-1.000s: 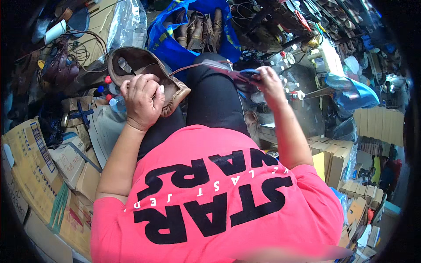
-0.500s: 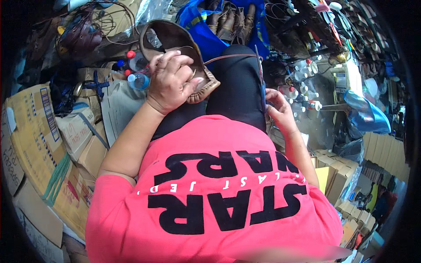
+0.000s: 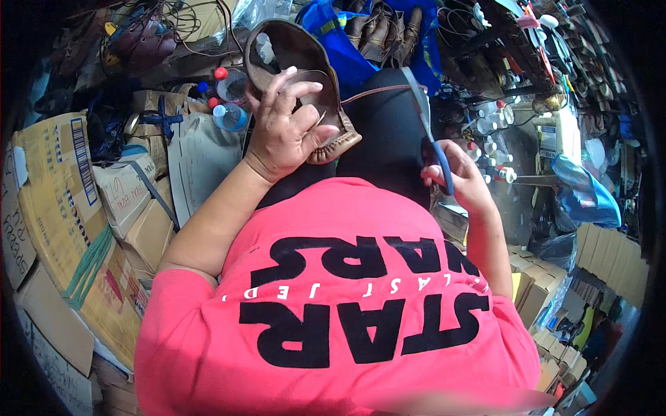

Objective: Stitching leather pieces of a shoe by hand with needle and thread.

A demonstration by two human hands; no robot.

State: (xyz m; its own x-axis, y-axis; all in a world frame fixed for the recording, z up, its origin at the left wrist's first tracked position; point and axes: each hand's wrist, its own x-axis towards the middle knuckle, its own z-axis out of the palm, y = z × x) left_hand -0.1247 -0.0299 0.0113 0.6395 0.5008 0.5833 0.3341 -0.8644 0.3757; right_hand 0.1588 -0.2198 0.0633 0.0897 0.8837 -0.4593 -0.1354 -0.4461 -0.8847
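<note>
My left hand (image 3: 283, 132) is closed on a brown leather shoe upper (image 3: 327, 78), held over my left thigh. Its open, hollow side faces up, and gathered stitching runs along the near end. A thin strand crosses near my fingers. From the upper, a narrow brown lace (image 3: 381, 89) stretches right across my dark-trousered leg. Over the right thigh, my right hand (image 3: 463, 177) grips a pair of scissors (image 3: 419, 104) by the blue handles. Their blades point away from me, near the lace's right part; whether they touch it I cannot tell.
Beyond my knees stands a blue bag (image 3: 331, 35) with several brown shoes inside. Plastic bottles (image 3: 229, 117) are on the left, with more on the right. Cardboard boxes (image 3: 59, 201) are stacked at my left; further boxes (image 3: 610, 253) and a blue plastic bag (image 3: 586, 194) lie right.
The scissors have turned in my right hand, so their blue handle and blades show more broadly. My left hand keeps its hold on the shoe upper. The whole view has shifted slightly.
</note>
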